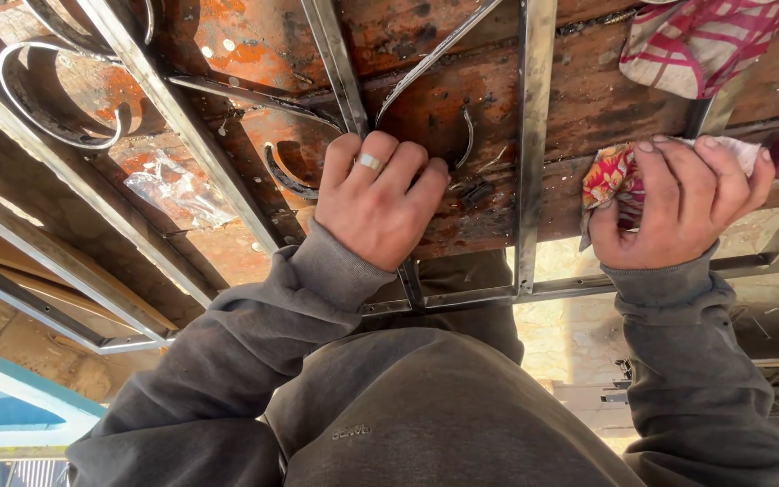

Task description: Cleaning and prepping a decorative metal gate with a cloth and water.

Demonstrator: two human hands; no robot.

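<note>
On the rusty bench top, seen from the head camera: metal frame of flat bars and curled scrolls, lying flat across the orange-brown surface.

Left hand: palm down, fingers curled and pressed on the frame where a slanted bar meets a curved scroll. Ring on one finger. Nothing enclosed in the grip; hand braced against metal and bench.

Right hand: clenched around a crumpled patterned rag, red, yellow and white, pressed against the frame near its right edge. Rag bunched under the fingers, sticking out to the left of the hand and past the fingertips.

Upright bar of the frame between the two hands; hands well apart, one on each side of it. Lower rail of the frame just below both wrists.

Second cloth, pink and white checked, at the top right, above the right hand and apart from it. Clear plastic scrap left of the left hand. Grey sleeves and grey top filling the lower part of the view.
</note>
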